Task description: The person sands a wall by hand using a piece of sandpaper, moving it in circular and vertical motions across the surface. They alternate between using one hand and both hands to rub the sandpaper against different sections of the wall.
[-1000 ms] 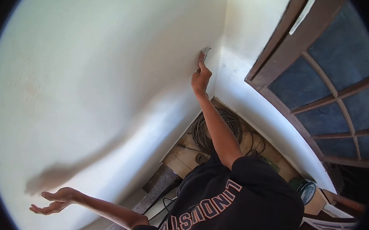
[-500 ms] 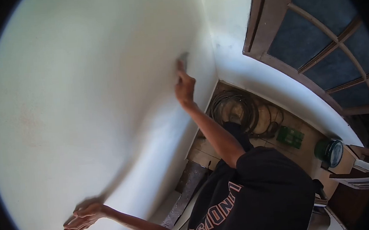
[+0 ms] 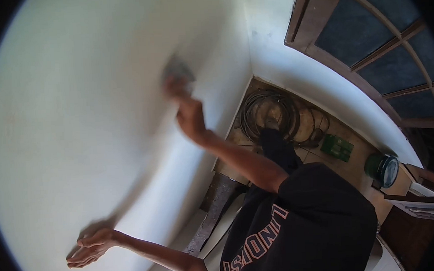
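Observation:
My right hand point(image 3: 190, 117) is raised against the pale wall point(image 3: 76, 135), fingers closed on a dark grey piece of sandpaper point(image 3: 178, 70). The sandpaper lies at the wall surface and is smeared by motion. Lower down on the left, my left hand point(image 3: 94, 247) rests with its edge and fingers along the same wall. Its fingers are stretched out, and nothing is in them.
On the tiled floor lie coiled cables or hoses point(image 3: 268, 114) and a green box point(image 3: 337, 147). A dark bucket point(image 3: 383, 169) stands farther right. A brown-framed window point(image 3: 372, 54) is at upper right. Along the wall base sits a speckled dark slab point(image 3: 216, 198).
My right hand has swept left across the wall with the sandpaper, showing more of its face. My left hand stays on the wall, shifted slightly in view as the camera moved.

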`<state>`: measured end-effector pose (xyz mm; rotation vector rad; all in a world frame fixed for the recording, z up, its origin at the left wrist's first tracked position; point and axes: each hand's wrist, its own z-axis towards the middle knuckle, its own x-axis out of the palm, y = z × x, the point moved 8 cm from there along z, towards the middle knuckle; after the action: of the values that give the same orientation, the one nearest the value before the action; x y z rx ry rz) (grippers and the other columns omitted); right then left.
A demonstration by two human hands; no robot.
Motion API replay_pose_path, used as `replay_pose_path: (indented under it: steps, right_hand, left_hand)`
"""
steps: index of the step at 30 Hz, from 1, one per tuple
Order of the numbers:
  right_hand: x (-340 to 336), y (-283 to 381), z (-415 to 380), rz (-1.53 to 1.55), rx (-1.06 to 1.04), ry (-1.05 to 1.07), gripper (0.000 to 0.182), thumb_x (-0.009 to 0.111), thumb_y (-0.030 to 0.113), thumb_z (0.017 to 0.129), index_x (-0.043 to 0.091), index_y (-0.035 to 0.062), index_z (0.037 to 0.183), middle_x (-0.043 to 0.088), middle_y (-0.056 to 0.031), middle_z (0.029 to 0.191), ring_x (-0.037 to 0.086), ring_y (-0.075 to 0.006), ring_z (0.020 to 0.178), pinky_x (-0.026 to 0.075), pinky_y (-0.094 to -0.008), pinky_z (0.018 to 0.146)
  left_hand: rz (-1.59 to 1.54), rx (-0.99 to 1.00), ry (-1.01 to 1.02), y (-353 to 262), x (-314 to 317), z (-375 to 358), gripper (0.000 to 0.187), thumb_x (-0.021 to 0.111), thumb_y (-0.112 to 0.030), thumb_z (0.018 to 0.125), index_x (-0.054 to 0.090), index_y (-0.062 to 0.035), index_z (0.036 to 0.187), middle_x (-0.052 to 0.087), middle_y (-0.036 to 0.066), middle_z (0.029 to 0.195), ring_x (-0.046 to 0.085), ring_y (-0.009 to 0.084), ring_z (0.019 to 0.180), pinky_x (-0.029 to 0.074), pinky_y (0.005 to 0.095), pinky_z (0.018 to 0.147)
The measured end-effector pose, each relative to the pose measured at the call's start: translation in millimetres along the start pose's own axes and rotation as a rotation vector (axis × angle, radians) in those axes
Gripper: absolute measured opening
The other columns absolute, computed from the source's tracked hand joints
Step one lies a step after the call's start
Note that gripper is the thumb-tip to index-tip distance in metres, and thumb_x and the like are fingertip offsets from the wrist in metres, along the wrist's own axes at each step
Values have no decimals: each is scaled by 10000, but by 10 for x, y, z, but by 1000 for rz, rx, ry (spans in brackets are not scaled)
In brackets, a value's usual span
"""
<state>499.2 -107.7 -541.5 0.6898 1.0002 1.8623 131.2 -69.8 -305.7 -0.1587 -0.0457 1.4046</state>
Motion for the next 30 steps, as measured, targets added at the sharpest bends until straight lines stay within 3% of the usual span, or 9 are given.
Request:
replay_pose_path:
  steps: [3,4,7,13,16,20,22,25,30]
  right_hand:
    - [259,113,-356,-94,-281,192,750,519,-237,652,635,131,1294,493,-45,1489,286,-329,1461,375,-438,1161]
    - [230,-362,-531,5,-213,249,670,544,-171,766,563,109,1375,483,-72,1502,250,-306,1492,269,-471,1210]
    - [-119,-1712,-1061,93,277,-119,488,453,-219,838,617,-19,1252,568,-159,1396,534,-278,1314,399,-360,1138]
    - [227,-69,-536,9,-128,133,653,517,-247,727,623,53,1297,581,-148,1387,428,-326,1392,433,-402,1122]
    - [118,-485,-623,1,-393,80,610,538,-206,756,630,59,1297,584,-115,1392,439,-306,1386,423,-398,1134]
    - [-326,-1938,-861,-31,474,-102,543,392,-216,854,579,-32,1330,584,-205,1367,578,-261,1262,507,-317,944]
    - [-331,-1791,-667,-135,560,-176,552,392,-222,856,558,-41,1351,598,-193,1360,592,-266,1240,466,-319,990]
    - [-170,-467,192,124,147,-297,616,392,-251,802,571,-19,1343,589,-189,1362,529,-301,1302,391,-395,1110]
    - [284,1668,872,45,-543,-121,709,429,-247,668,634,29,1288,590,-127,1377,358,-473,1386,298,-558,1168]
  left_hand:
    - [40,26,12,21,13,39,837,124,-648,996,243,2,1510,203,270,1581,150,407,1495,191,596,1161]
    - [52,21,5,37,34,11,837,122,-649,995,240,-1,1511,199,270,1582,146,408,1495,192,597,1161]
    - [49,-16,6,-5,20,-36,762,181,-556,1005,224,4,1521,170,273,1595,134,405,1498,188,586,1167]
    - [11,2,15,-24,55,-64,717,218,-481,996,241,32,1497,185,281,1585,135,400,1495,175,575,1175]
    - [30,49,-23,-22,72,-33,703,235,-476,993,294,54,1451,267,299,1525,206,421,1453,226,580,1143]
    - [-8,64,-50,-3,34,-30,749,280,-572,989,357,41,1413,337,295,1469,267,427,1418,302,604,1081]
    - [-55,85,-93,95,27,-24,815,293,-660,970,386,20,1409,341,282,1468,294,419,1409,300,609,1090]
    - [-160,59,-105,116,9,12,857,359,-719,937,394,-29,1443,340,259,1482,303,401,1414,295,605,1112]
    - [-413,-21,-40,-9,-183,14,652,635,-360,969,367,-36,1468,355,193,1520,352,335,1403,327,530,1120]
